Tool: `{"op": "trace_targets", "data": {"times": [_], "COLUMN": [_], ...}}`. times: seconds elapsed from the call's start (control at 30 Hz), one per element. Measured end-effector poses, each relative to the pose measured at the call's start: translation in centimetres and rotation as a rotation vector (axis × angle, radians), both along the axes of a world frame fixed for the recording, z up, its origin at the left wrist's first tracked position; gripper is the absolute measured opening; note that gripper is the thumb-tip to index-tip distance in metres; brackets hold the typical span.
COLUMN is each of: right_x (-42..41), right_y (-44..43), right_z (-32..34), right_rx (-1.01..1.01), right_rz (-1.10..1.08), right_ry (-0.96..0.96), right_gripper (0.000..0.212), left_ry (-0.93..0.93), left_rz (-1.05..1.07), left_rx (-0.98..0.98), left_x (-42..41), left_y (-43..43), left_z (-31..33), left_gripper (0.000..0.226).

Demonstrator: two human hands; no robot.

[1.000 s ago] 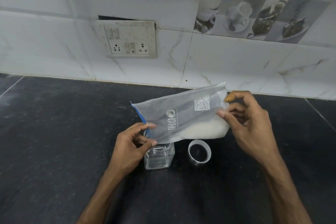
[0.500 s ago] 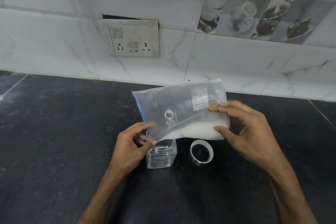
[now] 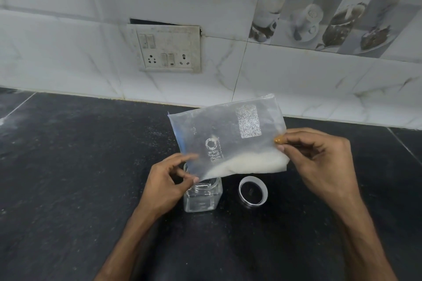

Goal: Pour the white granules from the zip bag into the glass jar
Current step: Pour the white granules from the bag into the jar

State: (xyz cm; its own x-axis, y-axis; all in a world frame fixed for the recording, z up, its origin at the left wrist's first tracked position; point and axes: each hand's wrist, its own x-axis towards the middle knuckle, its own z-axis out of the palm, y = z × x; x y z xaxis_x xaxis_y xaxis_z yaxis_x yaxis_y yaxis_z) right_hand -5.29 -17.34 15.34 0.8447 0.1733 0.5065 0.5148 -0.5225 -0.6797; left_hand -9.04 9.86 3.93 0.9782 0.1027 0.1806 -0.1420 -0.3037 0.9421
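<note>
Zip bag [image 3: 226, 137] is held just above glass jar [image 3: 203, 198], pinched at lower corner by fingers of left hand [image 3: 164, 187], at right edge by right hand [image 3: 319, 162]; white granules [image 3: 251, 163] pooled low; printed code patch [image 3: 248, 121], ring logo [image 3: 211, 143]; lettering unreadable.

I see a dark stone table [image 3: 68, 166] below white marbled wall tiles [image 3: 57, 52], a grimy switchboard [image 3: 167, 49] at twelve o'clock.

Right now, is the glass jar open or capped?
Open. The glass jar stands upright with no lid on its mouth; the lid lies on the counter to its right, apart from it.
</note>
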Motion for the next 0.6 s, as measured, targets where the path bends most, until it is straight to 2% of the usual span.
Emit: {"op": "trace_targets", "data": {"times": [0.6], "right_x": [-0.53], "right_y": [-0.42], "right_z": [-0.96], "right_rx": [0.088], "right_rz": [-0.044], "right_ry": [0.031], "right_gripper": [0.026], "left_ry": [-0.001], "left_rz": [-0.007], "left_rx": [0.014], "left_x": [-0.11], "left_y": [-0.32], "left_z": [0.48], "left_gripper": [0.058]}}
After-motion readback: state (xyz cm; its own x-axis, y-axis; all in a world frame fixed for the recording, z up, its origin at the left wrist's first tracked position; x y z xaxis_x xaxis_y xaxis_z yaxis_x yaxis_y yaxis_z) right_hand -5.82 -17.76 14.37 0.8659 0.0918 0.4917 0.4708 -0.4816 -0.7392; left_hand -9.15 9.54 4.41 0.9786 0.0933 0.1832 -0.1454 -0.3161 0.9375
